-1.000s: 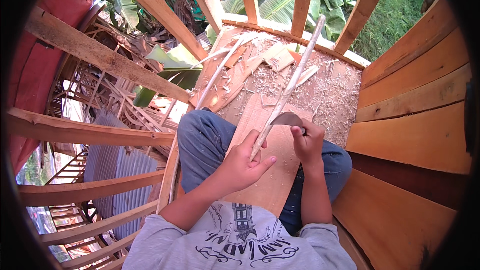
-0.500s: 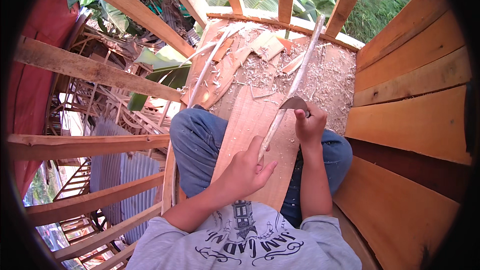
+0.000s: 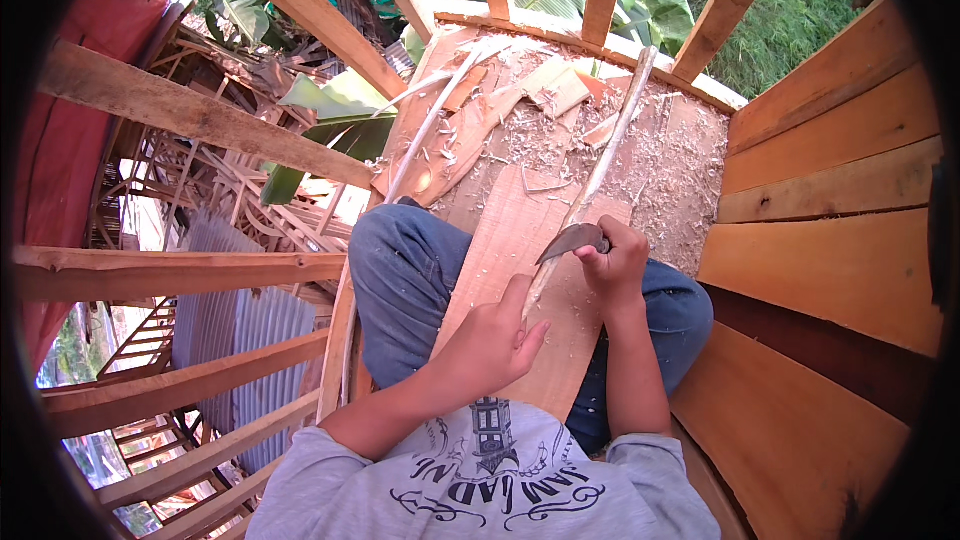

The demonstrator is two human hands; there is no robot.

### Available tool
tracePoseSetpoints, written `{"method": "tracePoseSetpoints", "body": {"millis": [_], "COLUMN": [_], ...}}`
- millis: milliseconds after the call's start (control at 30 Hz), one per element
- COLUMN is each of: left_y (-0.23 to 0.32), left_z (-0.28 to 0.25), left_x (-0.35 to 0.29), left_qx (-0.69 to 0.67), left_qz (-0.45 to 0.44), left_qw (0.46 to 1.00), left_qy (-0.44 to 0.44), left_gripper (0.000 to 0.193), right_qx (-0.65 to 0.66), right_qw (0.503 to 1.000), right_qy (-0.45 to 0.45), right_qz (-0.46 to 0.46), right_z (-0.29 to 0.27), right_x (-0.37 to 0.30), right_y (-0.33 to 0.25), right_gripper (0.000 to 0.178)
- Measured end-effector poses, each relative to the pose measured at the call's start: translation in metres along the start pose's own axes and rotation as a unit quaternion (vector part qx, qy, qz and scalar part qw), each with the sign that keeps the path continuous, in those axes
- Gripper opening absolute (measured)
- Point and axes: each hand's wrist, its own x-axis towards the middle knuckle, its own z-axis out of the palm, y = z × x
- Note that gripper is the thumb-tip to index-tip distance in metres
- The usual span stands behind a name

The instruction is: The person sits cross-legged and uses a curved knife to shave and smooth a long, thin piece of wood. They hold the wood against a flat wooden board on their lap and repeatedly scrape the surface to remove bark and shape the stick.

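A long, pale wooden stick (image 3: 612,148) slants away from me, its far end near the floor's far edge. Its near end is wrapped in the fingers of my left hand (image 3: 492,342). My right hand (image 3: 614,258) is closed on the handle of a knife with a broad, curved dark blade (image 3: 572,241). The blade lies across the stick, a little beyond my left hand. Under the stick, a flat reddish board (image 3: 510,230) rests between my bent knees. Most of the knife's handle is hidden in my right fist.
Curled shavings (image 3: 670,155) litter the plank floor, with wood offcuts (image 3: 560,92) and a thin pale strip (image 3: 430,125) at the left. Wooden slats (image 3: 200,127) rail the left and far sides. A plank wall (image 3: 830,250) rises at the right. Corrugated sheets (image 3: 270,325) stand outside.
The knife has slid down the stick toward my left hand, and my right hand has come nearer with it. My view has shifted slightly. Both grips are kept.
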Motion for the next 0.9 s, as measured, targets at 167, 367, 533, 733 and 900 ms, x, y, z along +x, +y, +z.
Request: {"method": "tracePoseSetpoints", "body": {"millis": [167, 367, 533, 733, 900], "left_y": [0.0, 0.0, -0.003, -0.009, -0.013], "left_z": [0.009, 0.007, 0.004, -0.005, -0.005], "left_x": [0.003, -0.002, -0.004, 0.008, 0.011], "left_qx": [0.011, -0.012, -0.028, -0.065, -0.052], "left_qz": [0.02, 0.006, 0.003, -0.012, 0.005], "left_qw": [1.0, 1.0, 1.0, 0.998, 0.998], "left_qy": [0.002, -0.01, -0.012, -0.001, 0.033], "left_gripper": [0.037, 0.039, 0.036, 0.034, 0.034], "right_qx": [0.005, -0.025, -0.053, 0.033, 0.034], "right_qw": [0.999, 0.997, 0.996, 0.997, 0.998], "right_qy": [0.035, 0.063, 0.058, 0.005, -0.05], "right_qz": [0.036, 0.048, 0.037, 0.074, 0.021], "right_z": [-0.002, -0.006, -0.004, 0.003, 0.012], "right_x": [0.0, 0.008, 0.007, 0.008, -0.003], "right_y": [0.009, 0.015, 0.017, 0.01, -0.007], "right_gripper": [0.084, 0.084, 0.083, 0.079, 0.079]}}
